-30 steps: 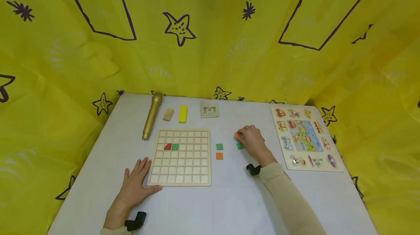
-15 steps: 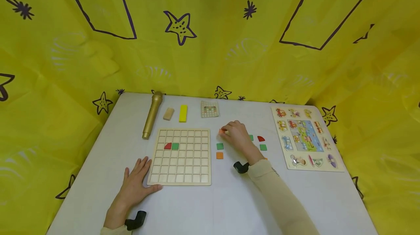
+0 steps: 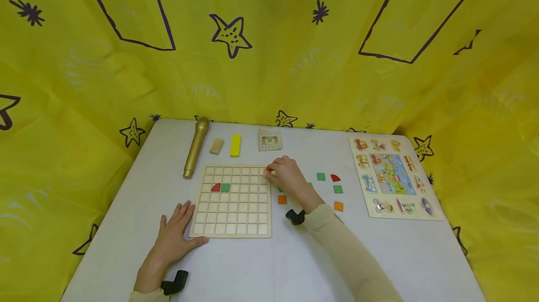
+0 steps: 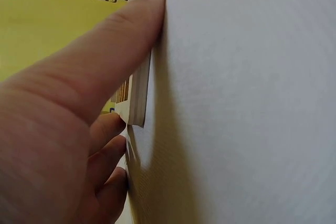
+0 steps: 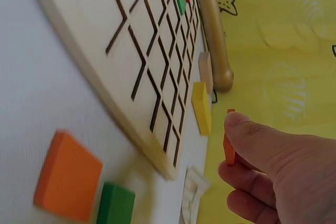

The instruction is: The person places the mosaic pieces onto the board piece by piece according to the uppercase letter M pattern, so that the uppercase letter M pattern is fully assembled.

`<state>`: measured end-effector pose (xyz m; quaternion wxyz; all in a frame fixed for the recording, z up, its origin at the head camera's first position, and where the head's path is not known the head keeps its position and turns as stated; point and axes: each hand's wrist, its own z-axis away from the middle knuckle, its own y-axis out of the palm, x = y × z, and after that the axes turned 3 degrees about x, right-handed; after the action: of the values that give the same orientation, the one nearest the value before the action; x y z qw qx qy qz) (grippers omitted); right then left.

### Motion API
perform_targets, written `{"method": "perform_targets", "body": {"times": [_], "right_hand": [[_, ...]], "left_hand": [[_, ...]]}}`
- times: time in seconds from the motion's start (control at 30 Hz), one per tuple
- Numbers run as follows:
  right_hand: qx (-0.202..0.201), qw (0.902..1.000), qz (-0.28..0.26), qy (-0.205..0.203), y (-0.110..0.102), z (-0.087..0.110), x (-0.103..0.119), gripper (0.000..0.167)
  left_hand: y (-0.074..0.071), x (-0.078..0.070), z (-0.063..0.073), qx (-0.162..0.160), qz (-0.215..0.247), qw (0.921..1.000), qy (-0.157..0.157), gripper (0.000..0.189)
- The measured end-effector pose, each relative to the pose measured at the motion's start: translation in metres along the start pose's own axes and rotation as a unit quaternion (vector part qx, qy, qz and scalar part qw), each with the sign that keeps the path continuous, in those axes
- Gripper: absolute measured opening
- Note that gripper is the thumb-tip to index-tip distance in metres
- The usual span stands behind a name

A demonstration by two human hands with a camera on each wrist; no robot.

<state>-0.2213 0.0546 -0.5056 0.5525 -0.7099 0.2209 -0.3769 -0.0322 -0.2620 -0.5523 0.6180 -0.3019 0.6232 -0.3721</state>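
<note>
A pale wooden grid board point(image 3: 229, 232) lies on the white table, with a red quarter-circle tile point(image 3: 216, 187) and a green square tile point(image 3: 225, 187) side by side in its cells. My right hand point(image 3: 289, 179) pinches an orange tile point(image 5: 229, 139) between thumb and fingertips, over the board's far right corner. At the board's lower left corner my left hand point(image 3: 172, 236) lies with spread fingers; its thumb point(image 4: 118, 40) rests along the near edge. Beside the board lie an orange square tile point(image 3: 282, 199) and a green tile point(image 5: 116, 205), partly hidden by the right hand in the head view.
Farther right lie loose tiles, among them a green square point(image 3: 338, 189), a red quarter-circle point(image 3: 335, 178) and an orange square point(image 3: 338, 206). A picture puzzle board point(image 3: 404, 213) sits at the right. Behind the grid are a gold microphone point(image 3: 196, 148), wooden block point(image 3: 216, 146), yellow block point(image 3: 235, 145) and pattern card point(image 3: 269, 140).
My right hand has carried the orange tile leftward from the loose tiles to the grid board's far right corner, uncovering tiles at the right. The left hand has stayed in place.
</note>
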Motion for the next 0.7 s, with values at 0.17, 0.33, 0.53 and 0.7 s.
{"method": "perform_targets", "body": {"times": [0.17, 0.33, 0.53, 0.7], "right_hand": [[0.009, 0.9998, 0.004, -0.019, 0.008, -0.006, 0.017, 0.028], [0.001, 0.9986, 0.014, -0.051, 0.017, -0.012, 0.032, 0.025], [0.004, 0.9964, 0.027, -0.080, 0.031, -0.018, 0.046, 0.025], [0.009, 0.9952, 0.040, -0.089, 0.040, -0.023, 0.056, 0.025]], "left_hand": [[0.001, 0.001, 0.000, -0.009, 0.000, 0.9999, 0.007, 0.105], [0.001, 0.001, 0.000, -0.009, -0.002, 0.9999, 0.009, 0.104], [0.000, 0.001, 0.000, -0.005, -0.001, 1.0000, 0.005, 0.105], [0.001, 0.001, 0.000, -0.008, 0.001, 1.0000, 0.005, 0.105]]}}
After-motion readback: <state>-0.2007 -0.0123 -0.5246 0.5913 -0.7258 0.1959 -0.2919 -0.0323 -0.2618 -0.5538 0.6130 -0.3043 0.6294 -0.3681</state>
